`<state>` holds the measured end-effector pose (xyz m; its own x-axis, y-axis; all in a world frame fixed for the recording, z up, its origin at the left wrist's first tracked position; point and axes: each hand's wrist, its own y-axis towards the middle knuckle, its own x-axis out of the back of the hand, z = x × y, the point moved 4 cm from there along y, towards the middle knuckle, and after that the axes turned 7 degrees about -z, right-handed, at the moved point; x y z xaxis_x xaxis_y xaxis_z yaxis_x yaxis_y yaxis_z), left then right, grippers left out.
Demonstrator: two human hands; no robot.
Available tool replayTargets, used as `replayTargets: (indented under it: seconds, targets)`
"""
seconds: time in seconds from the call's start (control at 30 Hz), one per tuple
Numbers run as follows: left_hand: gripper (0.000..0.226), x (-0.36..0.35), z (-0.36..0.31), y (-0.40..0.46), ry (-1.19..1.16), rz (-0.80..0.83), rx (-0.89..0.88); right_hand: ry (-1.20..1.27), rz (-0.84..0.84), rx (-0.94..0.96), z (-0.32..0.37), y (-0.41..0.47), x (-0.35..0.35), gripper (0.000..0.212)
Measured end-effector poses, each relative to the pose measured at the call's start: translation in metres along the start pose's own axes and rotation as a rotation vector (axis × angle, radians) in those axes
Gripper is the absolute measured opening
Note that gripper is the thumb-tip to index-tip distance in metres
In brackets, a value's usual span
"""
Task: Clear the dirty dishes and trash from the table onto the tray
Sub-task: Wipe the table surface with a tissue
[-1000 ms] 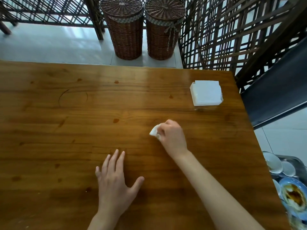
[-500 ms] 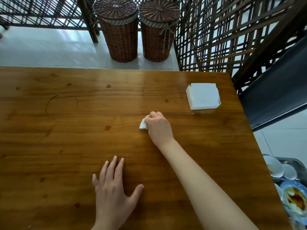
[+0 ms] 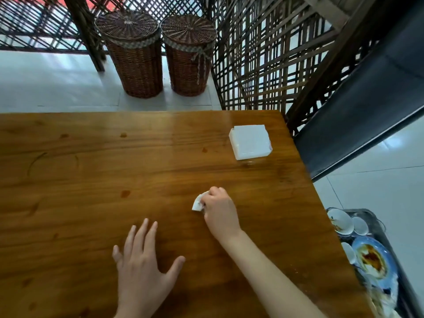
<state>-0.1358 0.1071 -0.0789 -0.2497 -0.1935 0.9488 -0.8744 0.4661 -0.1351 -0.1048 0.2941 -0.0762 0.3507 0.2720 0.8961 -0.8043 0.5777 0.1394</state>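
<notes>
The right hand [image 3: 219, 212] grips a crumpled white paper napkin [image 3: 197, 203] in curled fingers, pressed against the brown wooden tabletop [image 3: 91, 180]. The left hand [image 3: 142, 267] rests flat, fingers spread, nearby. The metal tray [image 3: 376, 223] of dirty dishes sits beyond the tabletop's right edge.

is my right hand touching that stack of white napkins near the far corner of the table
Apart. The head view shows bare wood between the right hand, which grips a crumpled tissue, and the napkin stack.
</notes>
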Motion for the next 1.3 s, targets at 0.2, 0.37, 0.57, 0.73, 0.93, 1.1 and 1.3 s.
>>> replayTargets:
  seconds: [0.2, 0.37, 0.57, 0.73, 0.93, 1.1, 1.3]
  targets:
    - [0.100, -0.003, -0.014, 0.009, 0.004, 0.017, -0.049, 0.057, -0.177, -0.184, -0.042, -0.002, 0.042, 0.020]
    - [0.101, -0.009, -0.031, 0.011, 0.015, 0.067, -0.106, -0.057, -0.322, -0.433, -0.135, 0.017, 0.086, 0.025]
    - [0.103, -0.013, -0.044, 0.012, 0.058, 0.095, -0.128, -0.142, -0.320, -0.527, -0.191, 0.041, 0.097, 0.025]
    - [0.103, -0.012, -0.044, 0.013, 0.048, 0.083, -0.122, -0.105, -0.304, -0.543, -0.204, 0.057, 0.094, 0.027]
    - [0.101, -0.018, -0.058, 0.007, 0.014, 0.077, -0.135, -0.173, -0.254, -0.363, -0.184, 0.050, 0.081, 0.023]
    - [0.098, -0.021, -0.070, 0.001, -0.008, 0.068, -0.164, -0.119, -0.224, -0.289, -0.160, 0.025, 0.068, 0.024]
    - [0.098, -0.022, -0.082, 0.002, -0.024, 0.061, -0.168, 0.012, -0.057, -0.134, -0.117, -0.022, 0.061, 0.021]
